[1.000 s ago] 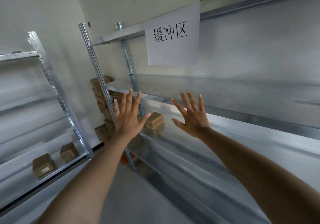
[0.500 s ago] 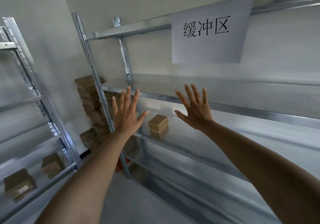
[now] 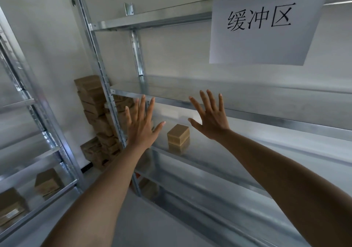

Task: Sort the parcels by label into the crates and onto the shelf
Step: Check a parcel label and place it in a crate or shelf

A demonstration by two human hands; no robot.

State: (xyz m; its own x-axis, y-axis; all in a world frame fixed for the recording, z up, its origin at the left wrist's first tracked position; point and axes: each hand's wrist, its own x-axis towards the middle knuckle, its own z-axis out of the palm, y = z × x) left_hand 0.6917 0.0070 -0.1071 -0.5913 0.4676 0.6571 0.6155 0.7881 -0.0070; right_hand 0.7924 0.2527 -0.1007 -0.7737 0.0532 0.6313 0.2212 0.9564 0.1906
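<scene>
Fingers of the left hand [image 3: 142, 130] and right hand [image 3: 211, 121] spread straight, grasping nothing, with a small cardboard parcel [image 3: 178, 135] on the metal shelf [image 3: 247, 151] at six o'clock between them.

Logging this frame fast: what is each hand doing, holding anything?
Left hand: open, fingers spread, holding nothing.
Right hand: open, fingers spread, holding nothing.

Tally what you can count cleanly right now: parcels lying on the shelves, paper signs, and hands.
Parcels on shelves: 3 (middle shelf; left rack)
Paper signs: 1
Hands: 2 (left hand, right hand)
Total: 6
</scene>
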